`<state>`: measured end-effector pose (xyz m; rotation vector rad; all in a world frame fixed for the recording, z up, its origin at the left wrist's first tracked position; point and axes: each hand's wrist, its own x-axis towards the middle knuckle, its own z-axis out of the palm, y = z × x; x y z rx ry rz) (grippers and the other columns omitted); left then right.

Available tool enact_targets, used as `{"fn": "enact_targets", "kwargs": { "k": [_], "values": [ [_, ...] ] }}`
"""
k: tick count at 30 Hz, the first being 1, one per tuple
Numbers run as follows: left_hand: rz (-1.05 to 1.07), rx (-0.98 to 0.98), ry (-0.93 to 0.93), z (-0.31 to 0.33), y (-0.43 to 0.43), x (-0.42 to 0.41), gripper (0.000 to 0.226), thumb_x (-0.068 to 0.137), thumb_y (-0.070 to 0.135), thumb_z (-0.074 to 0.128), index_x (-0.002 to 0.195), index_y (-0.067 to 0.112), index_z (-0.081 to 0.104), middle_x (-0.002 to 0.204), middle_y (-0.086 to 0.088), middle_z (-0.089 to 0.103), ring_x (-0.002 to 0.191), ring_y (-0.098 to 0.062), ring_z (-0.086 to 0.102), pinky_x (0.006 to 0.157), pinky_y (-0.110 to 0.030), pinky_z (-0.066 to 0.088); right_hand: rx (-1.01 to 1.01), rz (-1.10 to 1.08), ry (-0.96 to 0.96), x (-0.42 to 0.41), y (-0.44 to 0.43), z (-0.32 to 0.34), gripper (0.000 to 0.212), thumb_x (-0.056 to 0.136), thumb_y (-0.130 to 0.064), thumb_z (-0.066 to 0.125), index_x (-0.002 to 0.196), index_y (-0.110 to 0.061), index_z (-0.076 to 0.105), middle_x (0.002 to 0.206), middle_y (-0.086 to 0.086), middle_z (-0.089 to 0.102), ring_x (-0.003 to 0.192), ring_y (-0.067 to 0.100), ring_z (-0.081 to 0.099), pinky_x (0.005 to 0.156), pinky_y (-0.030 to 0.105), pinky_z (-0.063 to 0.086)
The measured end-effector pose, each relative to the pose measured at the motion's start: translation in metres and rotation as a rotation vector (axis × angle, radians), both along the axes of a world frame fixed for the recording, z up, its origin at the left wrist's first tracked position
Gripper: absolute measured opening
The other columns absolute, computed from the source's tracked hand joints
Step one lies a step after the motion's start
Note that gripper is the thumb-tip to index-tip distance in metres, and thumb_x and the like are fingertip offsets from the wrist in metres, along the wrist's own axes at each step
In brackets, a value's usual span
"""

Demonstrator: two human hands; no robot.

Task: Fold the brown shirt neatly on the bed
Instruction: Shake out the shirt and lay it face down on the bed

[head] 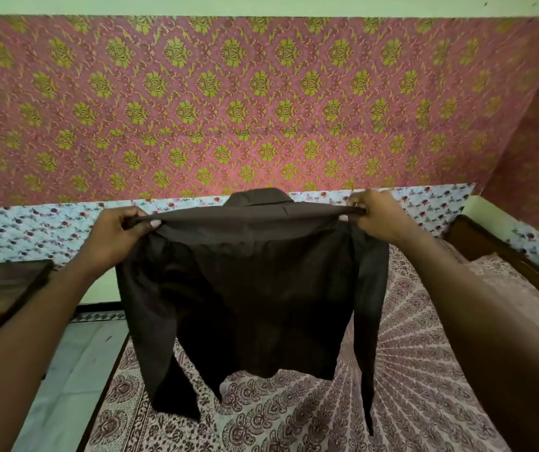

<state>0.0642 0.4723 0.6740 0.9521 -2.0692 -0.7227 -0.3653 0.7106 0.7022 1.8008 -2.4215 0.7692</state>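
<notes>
You've got the brown shirt [248,288] up in the air over the paisley-printed bed [424,353], pulled wide between both hands. Your left hand [121,230] is pinching the fabric at one shoulder, fingers curled around it. Your right hand [372,216] is gripping the other shoulder the same way. The collar [256,199] pokes up on the far side, toward the pink and gold patterned wall [229,109]. The sleeves [164,353] hang straight down, and the hem dangles above the bed near its left edge. Can't tell if the cuffs touch the bed. The tiled floor [66,370] shows on the left.
</notes>
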Motion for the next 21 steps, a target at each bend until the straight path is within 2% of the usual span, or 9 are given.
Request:
{"fn": "enact_targets", "kwargs": {
  "k": [1,3,7,11,14,16,17,19,21],
  "values": [
    [-0.037,0.017,-0.039,-0.005,0.008,0.003,0.022,0.094,0.009,0.073,0.073,0.015,0.070,0.070,0.002,0.070,0.068,-0.007,0.064,0.070,-0.021,0.049,0.040,0.008,-0.016,0.005,0.005,-0.008,0.019,0.092,-0.015,0.075,0.077,-0.022,0.066,0.067,0.003,0.062,0.065,0.024,0.058,0.056,0.030,0.039],
    [-0.124,0.114,-0.126,-0.013,0.024,0.010,0.019,0.093,0.011,0.073,0.075,0.008,0.072,0.070,-0.003,0.071,0.064,-0.006,0.066,0.062,-0.012,0.048,0.111,0.034,-0.037,0.015,0.019,-0.021,0.023,0.093,-0.015,0.073,0.072,-0.024,0.067,0.067,0.003,0.064,0.067,0.022,0.061,0.057,0.031,0.043],
    [-0.303,0.379,-0.277,-0.022,0.047,0.032,0.013,0.089,0.017,0.074,0.096,0.007,0.081,0.090,-0.006,0.081,0.083,-0.021,0.077,0.070,-0.023,0.061,0.246,0.056,-0.054,0.029,0.051,-0.038,0.016,0.089,-0.023,0.079,0.076,-0.015,0.074,0.071,0.002,0.068,0.070,0.020,0.064,0.058,0.029,0.042],
    [-0.366,0.506,-0.330,-0.021,0.058,0.051,0.020,0.090,0.020,0.071,0.103,0.009,0.082,0.102,-0.011,0.080,0.093,-0.030,0.077,0.083,-0.040,0.062,0.321,0.067,-0.088,0.038,0.079,-0.041,0.023,0.086,-0.028,0.083,0.070,-0.015,0.072,0.070,0.005,0.070,0.068,0.024,0.067,0.061,0.033,0.045],
    [-0.418,0.649,-0.308,-0.008,0.065,0.061,0.017,0.093,0.014,0.067,0.098,0.009,0.083,0.105,-0.018,0.079,0.090,-0.032,0.077,0.073,-0.031,0.064,0.380,0.060,-0.109,0.047,0.094,-0.025,0.025,0.084,-0.029,0.084,0.065,-0.023,0.069,0.064,-0.011,0.068,0.061,0.005,0.061,0.062,0.032,0.047],
    [-0.455,0.670,-0.304,0.004,0.066,0.065,0.015,0.091,0.022,0.074,0.097,0.012,0.083,0.106,-0.020,0.078,0.089,-0.032,0.078,0.069,-0.028,0.064,0.386,0.017,-0.090,0.055,0.101,-0.009,0.027,0.082,-0.029,0.086,0.062,-0.027,0.068,0.060,-0.014,0.066,0.059,0.003,0.059,0.061,0.030,0.046],
    [-0.476,0.659,-0.296,0.011,0.064,0.066,0.025,0.084,0.034,0.084,0.097,0.013,0.083,0.106,-0.019,0.079,0.090,-0.032,0.078,0.069,-0.028,0.064,0.388,-0.015,-0.079,0.058,0.103,0.000,0.025,0.081,-0.029,0.087,0.063,-0.028,0.069,0.063,-0.012,0.068,0.063,0.006,0.062,0.062,0.031,0.047],
    [-0.512,0.611,-0.316,0.024,0.055,0.064,0.067,0.052,0.060,0.095,0.100,0.016,0.083,0.104,-0.015,0.080,0.091,-0.032,0.078,0.069,-0.028,0.064,0.377,-0.050,-0.033,0.060,0.105,0.012,0.021,0.079,-0.030,0.088,0.067,-0.027,0.071,0.070,-0.005,0.070,0.067,0.013,0.064,0.062,0.032,0.048],
    [-0.477,0.551,-0.337,0.030,0.045,0.055,0.075,0.040,0.064,0.095,0.100,0.020,0.083,0.102,-0.011,0.081,0.091,-0.031,0.078,0.068,-0.028,0.064,0.362,-0.083,0.010,0.057,0.103,0.017,0.021,0.078,-0.033,0.089,0.071,-0.024,0.071,0.073,-0.003,0.068,0.069,0.015,0.061,0.060,0.029,0.043]
  ]
}}
